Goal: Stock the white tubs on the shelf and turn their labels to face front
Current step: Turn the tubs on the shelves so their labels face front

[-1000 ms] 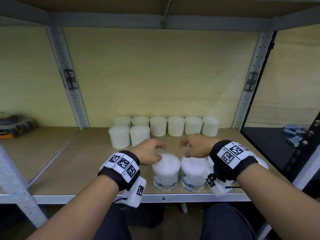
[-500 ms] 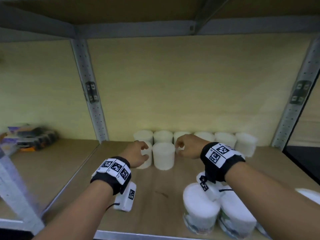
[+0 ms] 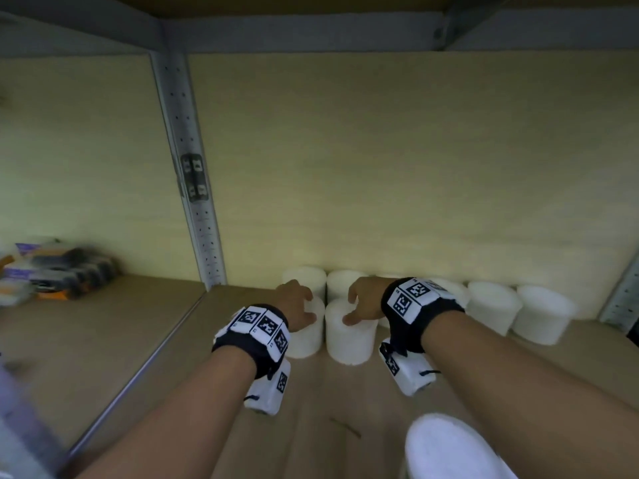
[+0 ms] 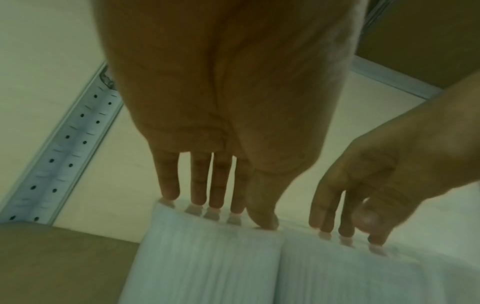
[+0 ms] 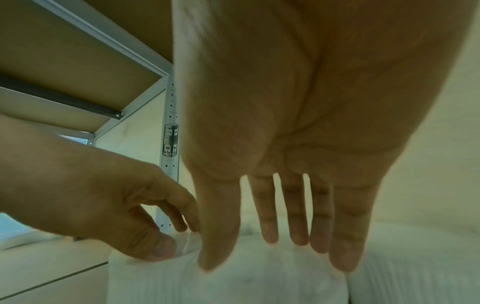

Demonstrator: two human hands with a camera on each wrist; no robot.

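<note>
Two white tubs stand side by side in front of the back row of white tubs [image 3: 494, 305]. My left hand [image 3: 299, 305] grips the left tub [image 3: 306, 344] from above, fingertips on its far rim and thumb on the near edge. My right hand [image 3: 363, 302] grips the right tub [image 3: 351, 344] the same way. The left wrist view shows my left hand [image 4: 221, 207] touching the left tub [image 4: 202, 257] along its top. In the right wrist view my right hand [image 5: 272, 246] reaches over the right tub [image 5: 246, 283]. Both tubs show plain white sides. Another tub [image 3: 449, 447] stands near the front.
A grey perforated upright [image 3: 193, 188] divides this bay from the left bay, where dark and orange packs [image 3: 58, 271] lie. The wooden shelf board [image 3: 179, 357] is bare to the left of the tubs. The upper shelf hangs close overhead.
Both hands left the labelled tubs at the front edge and reached deeper into the shelf. They now sit on the two tubs of the second row. The view has moved closer.
</note>
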